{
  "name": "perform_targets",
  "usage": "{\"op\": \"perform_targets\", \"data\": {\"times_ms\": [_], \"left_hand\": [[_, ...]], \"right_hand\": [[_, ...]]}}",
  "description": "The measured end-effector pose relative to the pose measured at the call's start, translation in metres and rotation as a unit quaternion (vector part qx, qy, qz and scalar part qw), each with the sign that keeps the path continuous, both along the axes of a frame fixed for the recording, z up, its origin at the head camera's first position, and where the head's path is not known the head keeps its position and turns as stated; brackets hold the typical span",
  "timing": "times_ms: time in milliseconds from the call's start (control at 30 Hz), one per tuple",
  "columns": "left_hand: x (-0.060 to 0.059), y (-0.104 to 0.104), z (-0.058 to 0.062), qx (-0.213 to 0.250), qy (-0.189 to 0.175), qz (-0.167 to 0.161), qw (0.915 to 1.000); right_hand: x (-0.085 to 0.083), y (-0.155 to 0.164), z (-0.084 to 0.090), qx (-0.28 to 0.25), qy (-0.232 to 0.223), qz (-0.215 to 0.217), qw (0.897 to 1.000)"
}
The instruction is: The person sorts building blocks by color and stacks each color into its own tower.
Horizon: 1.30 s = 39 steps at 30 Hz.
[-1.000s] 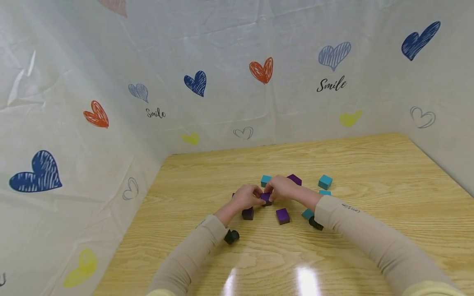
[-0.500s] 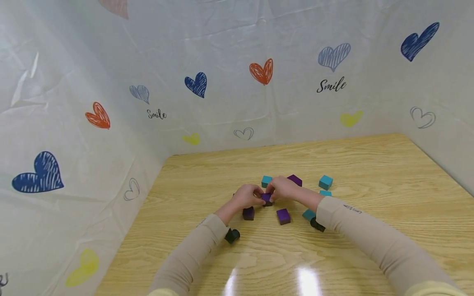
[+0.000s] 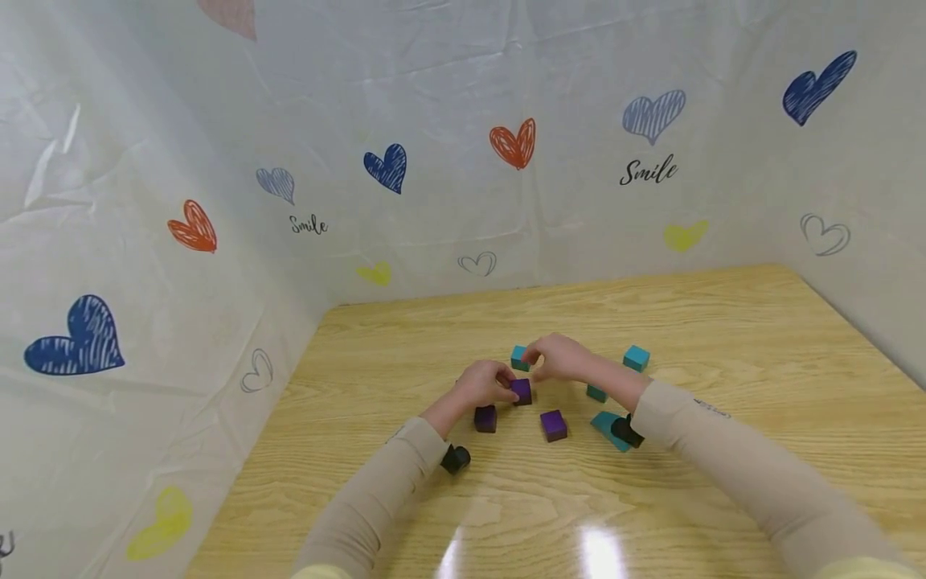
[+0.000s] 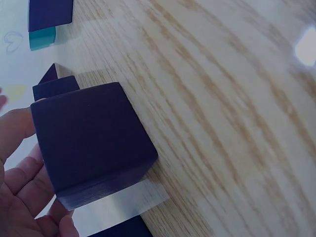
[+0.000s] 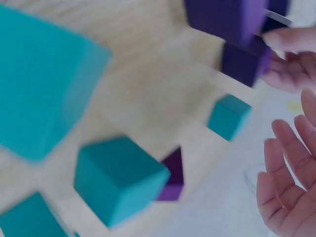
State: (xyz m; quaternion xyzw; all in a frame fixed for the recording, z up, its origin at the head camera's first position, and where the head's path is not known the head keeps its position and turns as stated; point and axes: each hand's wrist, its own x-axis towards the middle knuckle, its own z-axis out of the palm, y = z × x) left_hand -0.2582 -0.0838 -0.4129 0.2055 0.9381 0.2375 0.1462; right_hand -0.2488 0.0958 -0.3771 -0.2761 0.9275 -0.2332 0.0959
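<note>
My left hand [image 3: 483, 384] pinches a purple cube [image 3: 522, 392] between thumb and fingers in the middle of the head view. In the right wrist view this purple cube [image 5: 242, 64] has the left thumb and fingertips at its edge. Just to the right, my right hand [image 3: 563, 358] hovers with loosely bent fingers and holds nothing; the right wrist view shows its fingers [image 5: 289, 143] spread apart. A teal cube [image 3: 519, 359] lies behind the right fingertips. Under the left wrist is another purple cube [image 3: 485, 419], which looms as a dark cube [image 4: 94, 143] in the left wrist view, covering part of the fingers.
A third purple cube [image 3: 554, 426] sits nearer on the wooden table [image 3: 506, 515]. Below the right forearm lie a teal block [image 3: 596, 394] and a flat-looking teal piece [image 3: 608, 426]. Farther right is a teal cube [image 3: 637, 359]. A purple wedge [image 5: 173, 175] shows behind teal cubes.
My right hand has let go of the purple cube and moved slightly up and right, uncovering more of the teal pieces. The left hand stays on the cube.
</note>
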Motion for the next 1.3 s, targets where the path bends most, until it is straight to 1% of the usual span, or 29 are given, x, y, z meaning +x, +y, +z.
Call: {"op": "perform_targets", "data": {"times_ms": [100,200,267,367,533,633,867,1100,1267,1300], "left_hand": [[0.0,0.0,0.0,-0.004,-0.001,0.003,1.0],[0.001,0.001,0.0,-0.008,0.0,0.007,0.9999],[0.0,0.002,0.001,-0.009,0.001,0.01,0.9999],[0.001,0.003,0.003,-0.01,0.001,0.016,0.9998],[0.001,0.004,0.004,-0.015,-0.001,0.021,0.9997],[0.0,0.004,0.003,-0.018,-0.002,0.021,0.9996],[0.002,0.003,0.003,-0.011,-0.007,0.021,0.9997],[0.003,0.003,0.002,-0.007,-0.011,0.023,0.9996],[0.002,0.004,0.001,-0.009,-0.013,0.024,0.9996],[0.002,0.004,0.001,-0.009,-0.013,0.024,0.9996]], "right_hand": [[0.006,0.006,0.01,0.002,0.013,0.016,1.0],[0.013,0.013,0.014,0.017,0.019,0.039,0.999],[0.018,0.016,0.011,0.024,0.02,0.048,0.998],[0.025,0.02,0.003,0.04,0.023,0.048,0.998],[0.037,0.023,-0.01,0.062,0.015,0.031,0.997],[0.043,0.024,-0.015,0.064,0.015,0.026,0.998],[0.046,0.026,-0.025,0.059,0.021,0.027,0.998],[0.049,0.026,-0.026,0.056,0.021,0.026,0.998],[0.047,0.026,-0.026,0.062,0.022,0.024,0.998],[0.046,0.026,-0.026,0.064,0.029,0.025,0.997]]}}
